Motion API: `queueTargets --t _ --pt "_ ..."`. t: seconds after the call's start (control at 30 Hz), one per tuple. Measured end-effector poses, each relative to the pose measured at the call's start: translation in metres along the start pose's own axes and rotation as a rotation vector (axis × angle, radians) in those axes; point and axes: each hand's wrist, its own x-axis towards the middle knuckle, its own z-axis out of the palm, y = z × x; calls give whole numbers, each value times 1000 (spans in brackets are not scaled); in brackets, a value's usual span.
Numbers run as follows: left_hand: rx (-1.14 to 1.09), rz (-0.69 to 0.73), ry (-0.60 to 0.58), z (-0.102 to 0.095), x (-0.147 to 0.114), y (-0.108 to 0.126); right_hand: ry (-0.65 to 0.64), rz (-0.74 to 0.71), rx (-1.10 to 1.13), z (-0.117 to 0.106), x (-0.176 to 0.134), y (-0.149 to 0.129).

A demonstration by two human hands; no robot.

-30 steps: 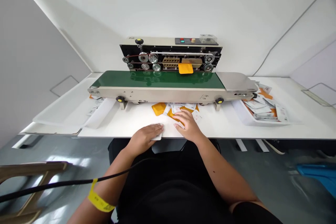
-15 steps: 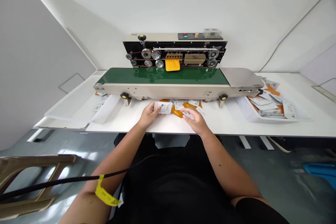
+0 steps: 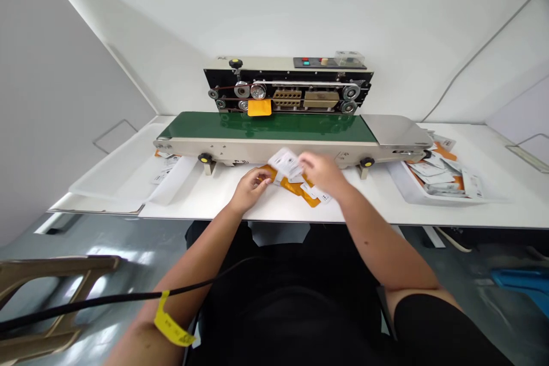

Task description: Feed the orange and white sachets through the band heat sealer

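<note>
A small white printed packet (image 3: 285, 163) is pinched by my right hand (image 3: 322, 171), lifted in front of the sealing machine's lower frame. Motion smears that hand and the packet slightly. My left hand (image 3: 252, 189) hovers over the white table, fingers half curled, with a gap between thumb and forefinger. Just beyond its fingertips lies an orange packet (image 3: 269, 171); contact is unclear. Several orange and white packets (image 3: 295, 186) lie in a loose pile between my hands. An orange packet (image 3: 259, 107) hangs from the band sealer (image 3: 287, 86), near its left rollers.
The green conveyor belt (image 3: 274, 126) runs across in front of the sealer. A white bin (image 3: 429, 197) full of packets stands at the right, another bin (image 3: 174, 187) with some packets at the left. A black cable (image 3: 107, 298) with a yellow tag crosses my left arm.
The white packet has passed from my left hand to my right and been raised. The orange packet in the sealer has travelled left. Loose packets in the pile have shifted.
</note>
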Motion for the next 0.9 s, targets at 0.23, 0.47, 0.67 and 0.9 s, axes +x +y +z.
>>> queueTargets --t 0.23,0.47,0.67,0.9 --pt "7 -4 -9 1 -2 -1 747 333 503 -133 49 71" --pt "59 38 -15 1 -3 -2 514 563 726 -151 79 89" --pt "198 105 12 1 -2 3 514 504 412 -136 91 68" --pt "455 -2 81 14 2 -1 459 -236 -62 -17 -17 19"
